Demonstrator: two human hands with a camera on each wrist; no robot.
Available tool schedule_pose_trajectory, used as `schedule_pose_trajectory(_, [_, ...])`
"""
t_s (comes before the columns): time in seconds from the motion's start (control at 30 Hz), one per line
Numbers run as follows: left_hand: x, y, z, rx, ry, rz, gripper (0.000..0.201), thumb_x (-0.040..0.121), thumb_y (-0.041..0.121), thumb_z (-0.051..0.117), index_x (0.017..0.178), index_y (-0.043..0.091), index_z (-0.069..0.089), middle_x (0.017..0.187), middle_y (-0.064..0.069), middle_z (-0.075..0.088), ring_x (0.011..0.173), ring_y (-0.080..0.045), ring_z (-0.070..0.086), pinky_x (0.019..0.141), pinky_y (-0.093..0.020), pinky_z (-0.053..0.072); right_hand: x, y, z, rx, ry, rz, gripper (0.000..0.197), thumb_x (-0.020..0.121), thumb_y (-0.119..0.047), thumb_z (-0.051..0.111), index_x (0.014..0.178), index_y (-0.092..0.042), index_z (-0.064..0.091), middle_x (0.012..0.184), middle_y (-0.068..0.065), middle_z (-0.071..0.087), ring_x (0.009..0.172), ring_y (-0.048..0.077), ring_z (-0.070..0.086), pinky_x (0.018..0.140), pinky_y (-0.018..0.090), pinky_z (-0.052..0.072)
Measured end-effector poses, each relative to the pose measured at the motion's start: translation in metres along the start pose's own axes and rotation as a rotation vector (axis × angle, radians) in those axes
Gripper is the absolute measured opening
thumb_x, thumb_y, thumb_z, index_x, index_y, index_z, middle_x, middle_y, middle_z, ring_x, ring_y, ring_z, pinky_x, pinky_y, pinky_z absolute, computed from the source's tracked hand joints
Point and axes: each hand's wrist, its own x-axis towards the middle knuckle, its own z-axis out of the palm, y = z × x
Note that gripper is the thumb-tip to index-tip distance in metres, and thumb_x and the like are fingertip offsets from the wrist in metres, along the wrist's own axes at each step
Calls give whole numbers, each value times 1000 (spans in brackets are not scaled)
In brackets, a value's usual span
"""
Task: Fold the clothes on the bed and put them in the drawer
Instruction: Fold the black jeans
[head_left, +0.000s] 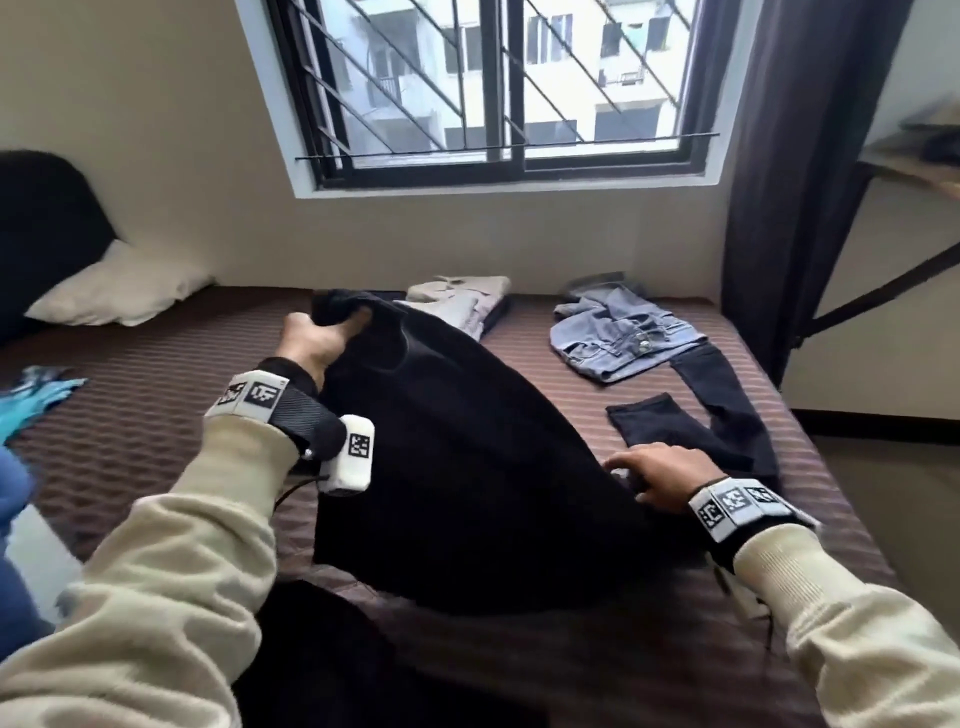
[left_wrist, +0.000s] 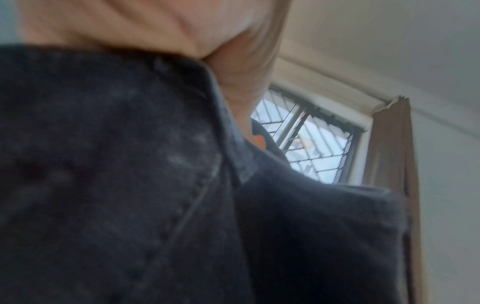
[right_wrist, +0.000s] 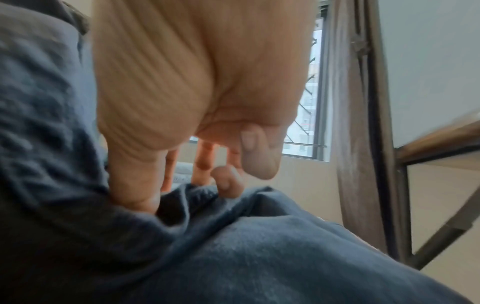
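left hand (head_left: 319, 340) grip: clutches black garment (head_left: 467, 467), 11 o'clock corner | right hand (head_left: 660, 478) grip: fingers spread, pressing its 3 o'clock edge | bed (head_left: 156, 415)

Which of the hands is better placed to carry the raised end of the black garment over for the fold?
Left, probably. The left hand grips the black garment's lifted end, while the right hand rests low on its edge by the bed.

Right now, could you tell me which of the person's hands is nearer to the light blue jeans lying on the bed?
Right. The right hand rests on the black garment below the light blue jeans; the left hand grips that garment's raised end, farther left.
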Motion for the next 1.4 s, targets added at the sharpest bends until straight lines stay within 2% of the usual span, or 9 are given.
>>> schedule_pose_trajectory(0.17, [47, -52, 4, 233, -37, -108, 37, 85, 22, 74, 108, -4, 62, 100, -16, 63, 78, -23, 60, 50, -19, 48, 30, 1, 5, -2, 49, 35, 21, 85, -41, 59, 104, -47, 65, 118, -9, 65, 110, 20, 62, 83, 31, 47])
schedule_pose_trajectory(0.4, [131, -92, -9, 619, 31, -207, 75, 73, 43, 81, 123, -3, 50, 124, -21, 58, 117, -36, 55, 100, -42, 45, 58, 54, -13, 850, 941, 490, 40, 91, -40, 56, 64, -10, 56, 65, 14, 57, 72, 28, 54, 68, 38, 39])
schedule_pose_trajectory(0.6, [146, -114, 18, 862, 100, -208, 105, 64, 53, 83, 143, 5, 32, 145, -32, 31, 134, -47, 33, 112, -50, 28, 96, 60, 14, 1395, 736, 316, 24, 95, -13, 60, 118, -19, 58, 105, 6, 60, 81, 15, 62, 68, 32, 61])
schedule_pose_trajectory(0.7, [115, -109, 58, 1031, 29, -69, 79, 73, 49, 78, 136, 13, 45, 143, -27, 35, 133, -45, 29, 111, -52, 26, 95, 76, 36, 1077, 777, 429, 27, 87, -6, 68, 113, -13, 65, 108, 10, 66, 86, 20, 65, 83, 29, 55])
schedule_pose_trajectory(0.93, [-14, -98, 164, 643, -819, 213, 36, 78, 15, 78, 113, 15, 70, 109, -5, 70, 81, -8, 61, 69, -5, 44, 52, 103, 69, 721, 522, 920, 65, 78, -27, 77, 134, -16, 48, 134, 28, 44, 126, 44, 36, 106, 53, 25])
schedule_pose_trajectory(1.03, [-74, -108, 213, 690, -980, 275, 51, 79, 23, 78, 127, 14, 62, 125, -9, 61, 107, -21, 60, 90, -17, 43, 38, 116, 84, 804, 354, 940, 80, 83, -35, 73, 146, -10, 30, 139, 34, 40, 131, 45, 35, 108, 44, 26])
schedule_pose_trajectory(1.17, [-134, -127, 257, 768, -1040, 279, 84, 78, 33, 77, 149, 18, 34, 152, -9, 28, 138, -25, 34, 114, -25, 25, 25, 119, 88, 1321, 555, 908, 53, 86, -11, 69, 135, -3, 48, 139, 22, 50, 125, 34, 50, 107, 41, 39])
schedule_pose_trajectory(1.27, [-158, -142, 269, 807, -1011, 289, 105, 72, 33, 82, 153, 32, 15, 157, -3, 14, 138, -32, 35, 114, -38, 31, 2, 104, 86, 1769, 856, 964, 22, 86, -5, 63, 97, -23, 61, 112, 15, 65, 86, 26, 62, 77, 43, 56])
schedule_pose_trajectory(1.4, [-169, -148, 261, 949, -942, 364, 102, 72, 25, 81, 150, 42, 17, 136, -3, 37, 119, -34, 52, 102, -42, 43, -55, 59, 69, 1778, 1283, 962, 32, 81, 3, 58, 91, -27, 53, 80, -2, 58, 56, 12, 48, 40, 21, 39])
